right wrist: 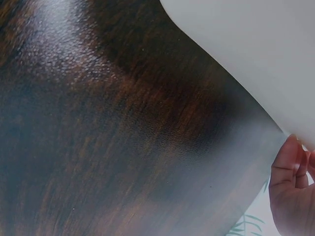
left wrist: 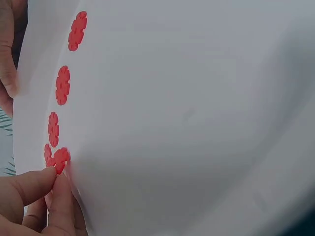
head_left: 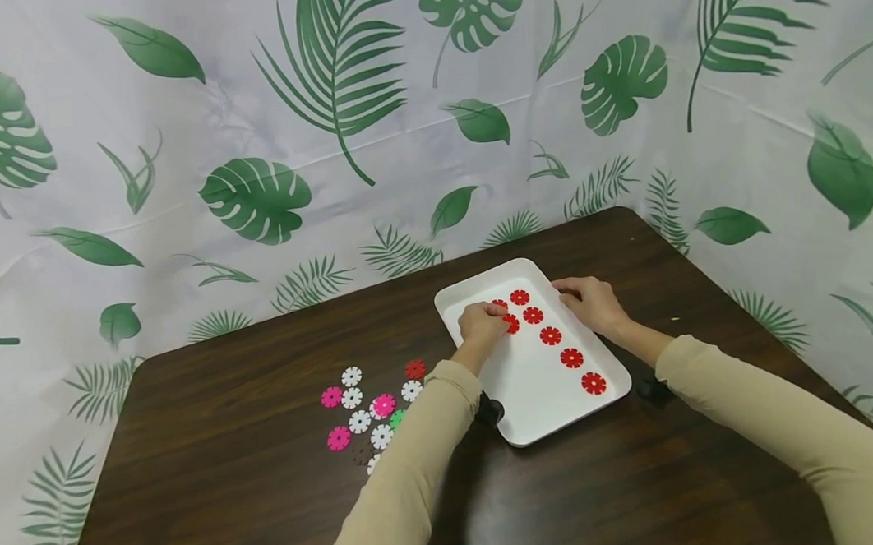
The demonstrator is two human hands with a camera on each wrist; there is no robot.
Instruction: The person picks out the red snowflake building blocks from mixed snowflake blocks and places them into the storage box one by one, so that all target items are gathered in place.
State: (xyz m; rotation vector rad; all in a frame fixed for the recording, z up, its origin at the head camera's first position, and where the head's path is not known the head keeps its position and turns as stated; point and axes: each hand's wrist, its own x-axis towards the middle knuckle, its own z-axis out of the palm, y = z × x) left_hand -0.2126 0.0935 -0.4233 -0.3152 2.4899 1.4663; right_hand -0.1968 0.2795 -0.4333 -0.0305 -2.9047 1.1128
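- Beige sleeves [head_left: 410, 480] reached in from the near edge of the dark wooden table [head_left: 218, 481], one forearm on each side of a white rectangular plastic tray [head_left: 540, 415].
- Loose flat plastic snowflake discs [head_left: 358, 408] in white, pink, red and green lay in a cluster on the table just left of the left sleeve, well apart from the tray, probably as the stock to draw from.
- Inside the tray, a row of red notched discs [head_left: 571, 358] ran diagonally from the near right corner toward the far end, spaced apart and not touching, which read as a deliberate line.
- At the far end of that row, the left hand [head_left: 481, 325] pinched one red notched disc [left wrist: 60, 160] between thumb and fingertip [left wrist: 34, 183], holding it at the tray floor beside its neighbours, seemingly to set it in place.
- Farther right, the right hand [head_left: 592, 304] rested with curled fingers on the tray's far right rim, apparently steadying it; the wrist view showed fingertips [right wrist: 288, 164] against the tray edge.
- Behind everything hung a white backdrop printed with green leaves [head_left: 255, 200].
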